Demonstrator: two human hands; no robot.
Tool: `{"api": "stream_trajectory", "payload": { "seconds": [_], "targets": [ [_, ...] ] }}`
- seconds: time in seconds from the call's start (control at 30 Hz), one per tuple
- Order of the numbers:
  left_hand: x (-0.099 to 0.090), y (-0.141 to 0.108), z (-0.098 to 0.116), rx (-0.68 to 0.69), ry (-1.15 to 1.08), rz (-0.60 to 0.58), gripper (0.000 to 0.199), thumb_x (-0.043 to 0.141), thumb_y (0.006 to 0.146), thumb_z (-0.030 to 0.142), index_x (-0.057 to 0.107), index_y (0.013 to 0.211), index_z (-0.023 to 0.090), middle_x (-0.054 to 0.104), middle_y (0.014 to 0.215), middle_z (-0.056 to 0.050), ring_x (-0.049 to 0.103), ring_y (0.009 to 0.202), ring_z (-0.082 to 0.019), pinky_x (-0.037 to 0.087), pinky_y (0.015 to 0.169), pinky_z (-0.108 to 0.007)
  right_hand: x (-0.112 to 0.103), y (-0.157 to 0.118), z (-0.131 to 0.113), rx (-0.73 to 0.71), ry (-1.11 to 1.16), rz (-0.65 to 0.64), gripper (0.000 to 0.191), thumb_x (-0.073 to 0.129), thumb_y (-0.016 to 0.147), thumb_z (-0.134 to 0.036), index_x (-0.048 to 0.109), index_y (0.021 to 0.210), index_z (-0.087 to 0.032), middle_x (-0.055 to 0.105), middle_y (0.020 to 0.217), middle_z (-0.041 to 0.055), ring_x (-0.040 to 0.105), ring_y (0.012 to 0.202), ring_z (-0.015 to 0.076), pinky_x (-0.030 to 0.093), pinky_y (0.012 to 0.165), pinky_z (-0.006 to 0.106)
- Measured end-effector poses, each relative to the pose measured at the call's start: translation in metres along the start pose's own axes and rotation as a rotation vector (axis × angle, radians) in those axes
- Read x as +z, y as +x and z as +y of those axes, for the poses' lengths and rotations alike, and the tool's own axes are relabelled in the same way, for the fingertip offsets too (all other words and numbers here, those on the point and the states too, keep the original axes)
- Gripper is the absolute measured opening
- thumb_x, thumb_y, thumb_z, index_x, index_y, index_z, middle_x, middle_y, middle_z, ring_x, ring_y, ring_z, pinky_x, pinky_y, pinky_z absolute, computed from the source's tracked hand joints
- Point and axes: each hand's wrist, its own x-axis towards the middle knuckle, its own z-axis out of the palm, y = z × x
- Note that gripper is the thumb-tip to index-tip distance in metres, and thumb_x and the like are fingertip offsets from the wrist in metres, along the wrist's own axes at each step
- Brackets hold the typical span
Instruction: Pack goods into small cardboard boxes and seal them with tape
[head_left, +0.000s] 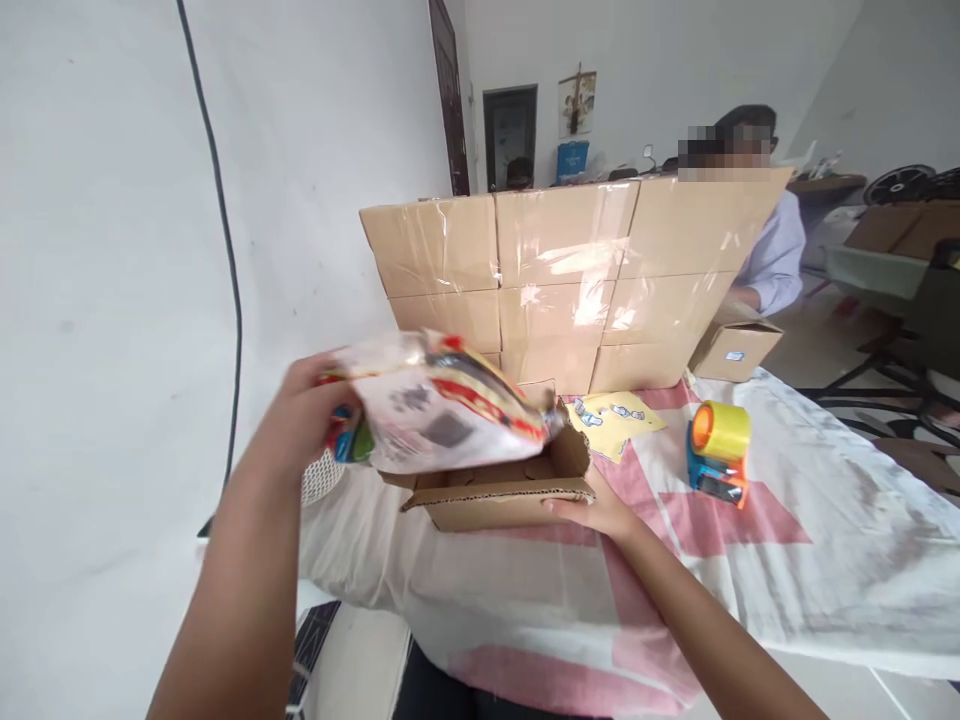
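Note:
My left hand [315, 400] is closed on the left end of a printed plastic package [435, 415], white with red and yellow parts and blurred by motion. The package is held tilted over an open cardboard box [487, 510], its right end low at the box's mouth. My right hand [589, 505] grips the box's right end, thumb on the near side and the other fingers mostly hidden behind. Whether the package touches the box inside, I cannot tell.
A tape dispenser [718, 455] with yellow tape stands on the cloth-covered table [825, 560] at right. Yellow sticker sheets [619, 415] lie behind the box. Taped cartons [562, 270] form a wall at the back. Another person [776, 250] sits behind it, near a small closed box [739, 350].

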Motion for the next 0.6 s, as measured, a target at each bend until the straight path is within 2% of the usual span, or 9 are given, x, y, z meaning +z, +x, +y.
{"api": "stream_trajectory", "payload": {
  "seconds": [0.1, 0.23, 0.3, 0.33, 0.4, 0.47, 0.53, 0.57, 0.6],
  "targets": [
    [0.045, 0.009, 0.005, 0.036, 0.179, -0.245, 0.029, 0.053, 0.065, 0.021, 0.071, 0.087, 0.02, 0.07, 0.078, 0.001, 0.065, 0.073, -0.02, 0.052, 0.064, -0.029, -0.001, 0.0, 0.001, -0.023, -0.016, 0.012, 0.095, 0.083, 0.074, -0.05, 0.04, 0.154, -0.022, 0.056, 0.147, 0.0156, 0.047, 0.142, 0.0359, 0.033, 0.123, 0.053],
    [0.103, 0.005, -0.008, 0.196, 0.648, -0.559, 0.026, 0.05, 0.07, 0.018, 0.071, 0.084, 0.02, 0.076, 0.089, -0.002, 0.069, 0.083, -0.022, 0.052, 0.07, -0.028, -0.003, -0.001, 0.007, -0.019, -0.005, 0.003, 0.098, 0.084, 0.075, -0.048, 0.036, 0.157, -0.024, 0.049, 0.153, 0.0147, 0.043, 0.145, 0.0362, 0.036, 0.121, 0.052],
    [0.119, -0.001, -0.013, 0.201, 0.83, -0.703, 0.026, 0.053, 0.068, 0.015, 0.072, 0.086, 0.02, 0.076, 0.092, -0.006, 0.07, 0.082, -0.025, 0.053, 0.071, -0.031, -0.003, -0.002, 0.011, 0.007, -0.02, 0.004, 0.098, 0.084, 0.074, -0.048, 0.036, 0.157, -0.024, 0.051, 0.151, 0.0158, 0.041, 0.146, 0.0373, 0.034, 0.121, 0.054],
    [0.121, -0.004, -0.014, 0.194, 0.885, -0.721, 0.028, 0.055, 0.068, 0.014, 0.072, 0.088, 0.02, 0.076, 0.092, -0.007, 0.071, 0.083, -0.027, 0.053, 0.074, -0.034, -0.004, -0.002, 0.012, 0.017, -0.037, 0.006, 0.1, 0.084, 0.074, -0.048, 0.035, 0.157, -0.023, 0.05, 0.152, 0.0162, 0.039, 0.147, 0.0378, 0.031, 0.122, 0.055],
    [0.111, -0.013, -0.014, 0.208, 0.919, -0.669, 0.03, 0.059, 0.07, 0.015, 0.072, 0.096, 0.022, 0.075, 0.093, -0.008, 0.071, 0.089, -0.031, 0.053, 0.087, -0.044, -0.006, -0.004, 0.015, 0.003, -0.077, -0.001, 0.105, 0.084, 0.073, -0.05, 0.03, 0.16, -0.024, 0.044, 0.157, 0.0158, 0.032, 0.151, 0.0379, 0.024, 0.124, 0.057],
    [0.087, -0.025, -0.017, 0.25, 0.894, -0.504, 0.031, 0.063, 0.077, 0.025, 0.071, 0.108, 0.028, 0.075, 0.097, -0.006, 0.069, 0.1, -0.033, 0.046, 0.103, -0.054, -0.008, -0.005, 0.014, -0.065, -0.083, -0.006, 0.106, 0.08, 0.078, -0.054, 0.021, 0.163, -0.028, 0.03, 0.166, 0.0123, 0.021, 0.155, 0.0354, 0.018, 0.127, 0.055],
    [0.057, -0.043, -0.03, 0.258, 0.777, -0.15, 0.04, 0.063, 0.086, 0.045, 0.065, 0.124, 0.032, 0.074, 0.11, -0.006, 0.065, 0.115, -0.033, 0.039, 0.112, -0.056, -0.009, -0.007, 0.009, -0.156, -0.051, -0.006, 0.095, 0.067, 0.087, -0.061, 0.017, 0.163, -0.032, 0.016, 0.171, 0.0061, 0.011, 0.158, 0.0313, 0.014, 0.128, 0.052],
    [0.044, -0.054, -0.041, 0.219, 0.689, 0.043, 0.053, 0.062, 0.086, 0.056, 0.059, 0.133, 0.032, 0.071, 0.12, -0.008, 0.061, 0.122, -0.034, 0.037, 0.115, -0.056, -0.009, -0.007, 0.004, -0.19, -0.028, -0.007, 0.087, 0.059, 0.091, -0.064, 0.021, 0.162, -0.034, 0.012, 0.171, 0.0033, 0.007, 0.158, 0.0298, 0.012, 0.128, 0.051],
    [0.035, -0.065, -0.054, 0.184, 0.589, 0.139, 0.074, 0.064, 0.081, 0.068, 0.049, 0.144, 0.031, 0.067, 0.129, -0.011, 0.059, 0.126, -0.036, 0.039, 0.114, -0.056, -0.009, -0.007, -0.001, -0.207, -0.006, -0.004, 0.078, 0.051, 0.094, -0.068, 0.029, 0.16, -0.035, 0.012, 0.172, 0.0013, 0.006, 0.159, 0.029, 0.012, 0.128, 0.05]
  ]
}}
